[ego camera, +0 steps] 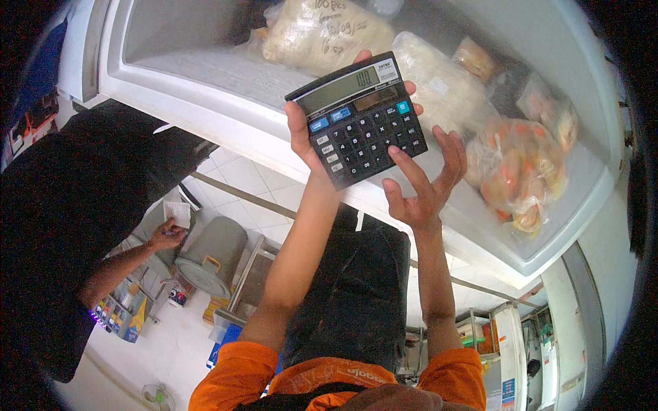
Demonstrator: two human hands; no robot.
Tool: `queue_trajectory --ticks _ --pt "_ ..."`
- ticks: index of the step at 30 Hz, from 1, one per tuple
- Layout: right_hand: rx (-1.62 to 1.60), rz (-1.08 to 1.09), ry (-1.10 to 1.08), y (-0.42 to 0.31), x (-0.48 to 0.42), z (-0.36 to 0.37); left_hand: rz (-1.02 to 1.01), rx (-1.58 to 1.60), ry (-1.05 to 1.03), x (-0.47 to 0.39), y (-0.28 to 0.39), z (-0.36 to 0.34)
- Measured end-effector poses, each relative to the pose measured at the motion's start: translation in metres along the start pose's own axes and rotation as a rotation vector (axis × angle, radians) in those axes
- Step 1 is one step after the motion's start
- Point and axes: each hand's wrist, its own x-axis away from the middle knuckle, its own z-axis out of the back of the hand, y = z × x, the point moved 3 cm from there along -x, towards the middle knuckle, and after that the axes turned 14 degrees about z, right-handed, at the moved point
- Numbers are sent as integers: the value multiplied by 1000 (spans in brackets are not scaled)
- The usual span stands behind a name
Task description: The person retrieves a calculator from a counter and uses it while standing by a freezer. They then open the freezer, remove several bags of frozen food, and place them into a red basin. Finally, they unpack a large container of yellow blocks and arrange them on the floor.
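My left hand (302,134) grips a black desk calculator (367,123) from beneath, its thumb along the left edge and fingertips showing past the top and right edges. Digits show on the calculator's display. My right hand (424,192) holds nothing; its fingers are spread, and the index fingertip is at the lower right keys. Whether that finger presses a key, I cannot tell. Both hands are over the front rim of an open white chest freezer (216,110). Inside, behind the calculator, lie a large plastic bag of pale food (329,33) bearing handwriting and another pale bag (437,77).
Clear bags of orange and pale food (529,169) lie at the freezer's right end, near smaller packets (475,57). To the left stands a person in black (77,205), holding a paper slip (177,213). Beyond are a grey lidded bin (216,251) and a small fan (158,395).
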Motion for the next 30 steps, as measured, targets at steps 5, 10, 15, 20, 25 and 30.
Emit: queue_trajectory --ticks 5,10,15,20,25,30 --pt "2 5 35 -3 -1 1 21 -85 3 1 2 0" --pt "3 -13 47 -3 -1 2 28 -139 -9 2 2 0" --pt "-47 11 127 -5 0 2 52 -92 -104 2 2 1" --pt "12 22 120 -12 -1 2 43 -105 -75 5 -1 -8" --pt "84 30 87 -13 -2 2 46 -147 -85 6 3 -10" --pt "22 131 29 -27 -6 -2 49 -189 -79 9 1 -12"
